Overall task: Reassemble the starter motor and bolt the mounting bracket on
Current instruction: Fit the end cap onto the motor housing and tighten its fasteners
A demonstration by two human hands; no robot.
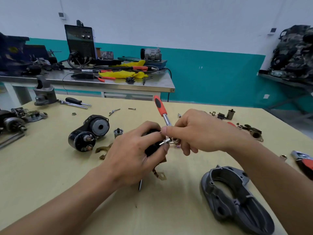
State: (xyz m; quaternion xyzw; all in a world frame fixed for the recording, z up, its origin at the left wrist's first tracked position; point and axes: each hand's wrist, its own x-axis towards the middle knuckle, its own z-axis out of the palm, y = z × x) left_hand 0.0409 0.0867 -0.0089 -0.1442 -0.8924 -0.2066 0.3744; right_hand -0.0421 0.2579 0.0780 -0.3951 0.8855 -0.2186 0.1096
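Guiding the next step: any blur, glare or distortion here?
Head view: even light, soft shadows, no harsh glare; wide-angle bows the teal wall band; right hand and ratchet fairly sharp; black part in left hand dark, detail lost; dark machinery far right blurred.

No word, brand, number or sign can be read anywhere in the scene. The dark boxy machine (79,41) on the far steel worktop (108,83) has a front panel with knobs, but any markings on it are too blurred to make out. A small pale label (284,33) sits on the dark engine assembly (294,53) at the right edge, too small to read. A yellowish mark (12,50) on the dark blue object at the far left is only a blur.
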